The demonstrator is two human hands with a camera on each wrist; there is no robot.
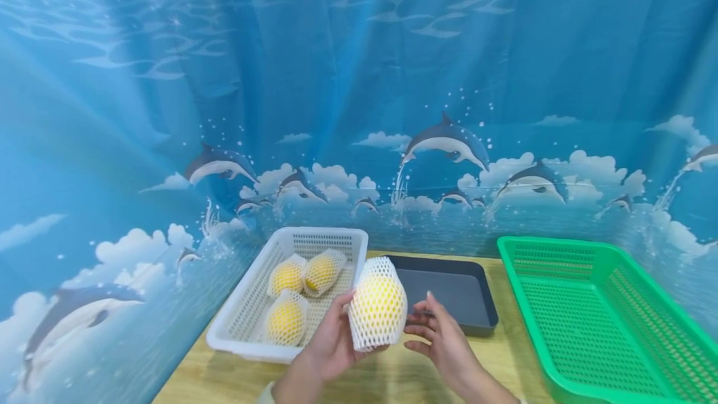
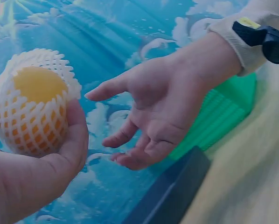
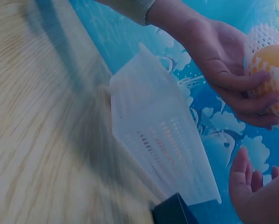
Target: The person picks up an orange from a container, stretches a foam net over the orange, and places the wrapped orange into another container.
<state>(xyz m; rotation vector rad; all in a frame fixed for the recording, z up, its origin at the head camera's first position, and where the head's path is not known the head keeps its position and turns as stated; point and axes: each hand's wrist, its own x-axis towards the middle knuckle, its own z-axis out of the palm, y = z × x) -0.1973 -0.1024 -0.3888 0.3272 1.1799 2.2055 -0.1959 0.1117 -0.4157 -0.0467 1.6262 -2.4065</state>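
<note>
My left hand (image 1: 335, 340) grips a yellow fruit in a white foam net (image 1: 378, 304), its fingers and thumb curled round the sides. In the left wrist view a bare orange-yellow patch of the netted fruit (image 2: 40, 85) shows at an opening in the net. My right hand (image 1: 445, 345) hovers just right of the fruit, apart from it, with fingers spread and slightly bent and nothing in them. Several more netted yellow fruits (image 1: 286, 323) lie in a white plastic basket (image 1: 224, 323) on the left. The fruit's exact kind cannot be told under the net.
Behind my right hand, a dark grey shallow tray (image 1: 477, 295) sits on the wooden table (image 1: 191, 376). To its right is a green plastic basket (image 1: 583, 323) with perforated walls. A blue curtain (image 1: 359, 92) printed with dolphins hangs behind the table and along its left side.
</note>
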